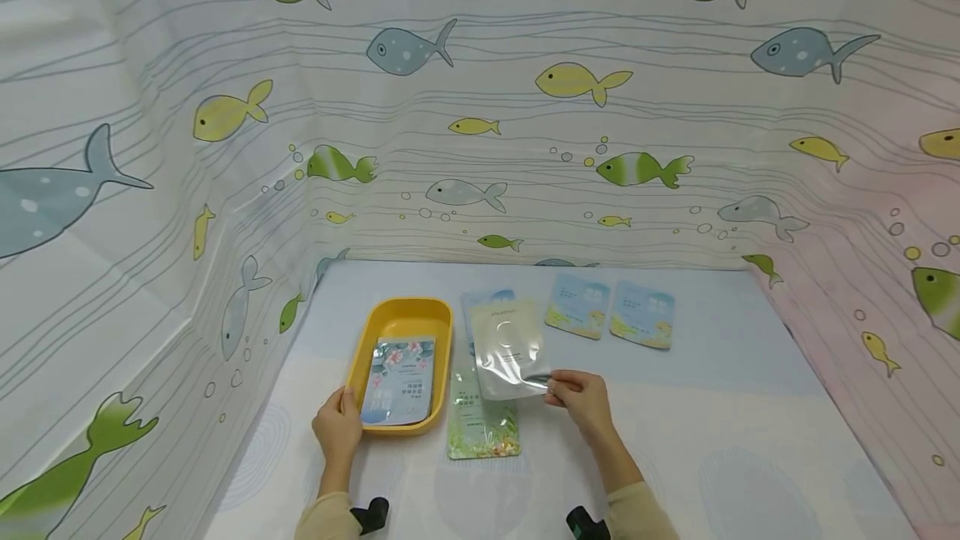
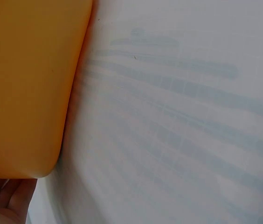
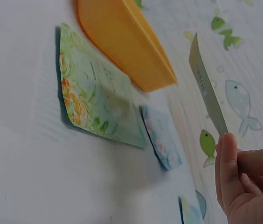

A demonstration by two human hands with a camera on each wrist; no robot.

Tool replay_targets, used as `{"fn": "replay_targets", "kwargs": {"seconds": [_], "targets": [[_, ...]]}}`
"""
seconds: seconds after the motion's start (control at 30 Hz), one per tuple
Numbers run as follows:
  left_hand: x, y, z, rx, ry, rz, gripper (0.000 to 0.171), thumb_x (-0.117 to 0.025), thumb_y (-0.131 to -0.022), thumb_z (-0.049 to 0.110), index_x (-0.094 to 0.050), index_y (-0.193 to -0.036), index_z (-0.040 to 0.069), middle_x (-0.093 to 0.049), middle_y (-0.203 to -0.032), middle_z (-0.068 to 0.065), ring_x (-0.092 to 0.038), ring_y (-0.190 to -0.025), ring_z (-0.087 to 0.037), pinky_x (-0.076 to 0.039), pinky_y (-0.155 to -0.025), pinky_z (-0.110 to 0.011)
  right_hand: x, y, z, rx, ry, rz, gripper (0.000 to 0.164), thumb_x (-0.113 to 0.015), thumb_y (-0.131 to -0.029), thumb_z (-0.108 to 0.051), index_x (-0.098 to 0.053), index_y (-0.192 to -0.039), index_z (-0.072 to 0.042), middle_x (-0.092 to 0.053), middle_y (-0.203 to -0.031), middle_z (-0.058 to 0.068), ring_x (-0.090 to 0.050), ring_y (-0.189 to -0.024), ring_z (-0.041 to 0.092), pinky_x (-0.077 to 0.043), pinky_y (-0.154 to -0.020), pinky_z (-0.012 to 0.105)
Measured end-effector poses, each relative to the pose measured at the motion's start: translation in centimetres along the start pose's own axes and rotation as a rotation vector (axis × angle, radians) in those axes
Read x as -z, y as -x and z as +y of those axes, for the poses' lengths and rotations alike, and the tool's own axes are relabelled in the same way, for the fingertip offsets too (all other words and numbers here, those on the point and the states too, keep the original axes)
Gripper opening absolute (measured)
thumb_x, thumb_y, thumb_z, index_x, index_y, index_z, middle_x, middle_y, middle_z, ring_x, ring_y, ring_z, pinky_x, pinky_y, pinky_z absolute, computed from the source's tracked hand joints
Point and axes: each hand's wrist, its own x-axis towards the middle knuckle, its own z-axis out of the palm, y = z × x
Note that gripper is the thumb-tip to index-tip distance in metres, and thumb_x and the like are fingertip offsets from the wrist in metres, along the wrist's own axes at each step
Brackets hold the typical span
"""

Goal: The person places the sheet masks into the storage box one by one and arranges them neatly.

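My left hand (image 1: 337, 430) grips the near left corner of a yellow plastic tray (image 1: 408, 320), its fingers (image 2: 17, 198) against the outer wall. Inside lies a blue sheet mask packet (image 1: 399, 382) with pink flowers, on top of at least one more. Between thumb and fingers, my right hand (image 1: 581, 402) pinches the lower right corner of a shiny silver sheet mask packet (image 1: 512, 348). That packet is raised and shows nearly edge-on (image 3: 207, 88) in the right wrist view. Beneath it, partly covered, are a green packet (image 1: 483, 432) and a light blue packet (image 1: 491, 298).
Two more light blue packets (image 1: 577, 307) (image 1: 642, 315) lie side by side toward the back right of the white table (image 1: 675, 440). A fish-printed curtain (image 1: 510, 132) encloses the table at the back and both sides.
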Motion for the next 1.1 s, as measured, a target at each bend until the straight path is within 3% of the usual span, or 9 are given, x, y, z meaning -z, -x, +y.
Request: {"fn": "replay_targets", "kwargs": {"seconds": [0.27, 0.53, 0.87, 1.1], "targets": [[-0.1, 0.0, 0.1, 0.014, -0.013, 0.001, 0.023, -0.052, -0.092, 0.003, -0.064, -0.100, -0.014, -0.064, -0.097, -0.033, -0.059, -0.094, -0.051, -0.045, -0.083, -0.058, -2.6, -0.2, -0.1, 0.012, -0.021, -0.105, 0.023, -0.057, -0.085, 0.011, -0.058, -0.105, 0.022, -0.066, -0.084, 0.028, -0.067, -0.059, 0.016, -0.056, -0.063, 0.027], [0.0, -0.1, 0.3, 0.048, -0.018, -0.029, 0.025, -0.050, -0.093, 0.005, -0.064, -0.103, -0.013, -0.063, -0.101, -0.032, -0.058, -0.098, -0.050, -0.044, -0.086, -0.057, -5.4, -0.2, -0.8, 0.018, 0.037, -0.217, 0.023, -0.058, -0.086, 0.009, -0.059, -0.107, 0.020, -0.066, -0.083, 0.023, -0.068, -0.063, 0.017, -0.057, -0.068, 0.034], [0.1, 0.0, 0.3, -0.004, -0.003, 0.007, 0.022, -0.052, -0.091, 0.002, -0.064, -0.099, -0.014, -0.064, -0.097, -0.033, -0.059, -0.094, -0.051, -0.045, -0.082, -0.058, -9.1, -0.9, -0.5, -0.014, 0.126, -0.215, 0.019, -0.061, -0.084, 0.008, -0.063, -0.101, 0.016, -0.063, -0.084, 0.018, -0.067, -0.058, 0.016, -0.057, -0.069, 0.039], [-0.1, 0.0, 0.1, 0.008, -0.008, 0.001, 0.023, -0.052, -0.091, 0.002, -0.064, -0.100, -0.014, -0.064, -0.098, -0.033, -0.059, -0.095, -0.051, -0.044, -0.083, -0.058, -10.7, -0.9, -0.2, -0.009, 0.161, -0.200, 0.016, -0.062, -0.082, 0.009, -0.065, -0.097, 0.015, -0.063, -0.079, 0.015, -0.068, -0.058, 0.020, -0.057, -0.065, 0.037]]}}
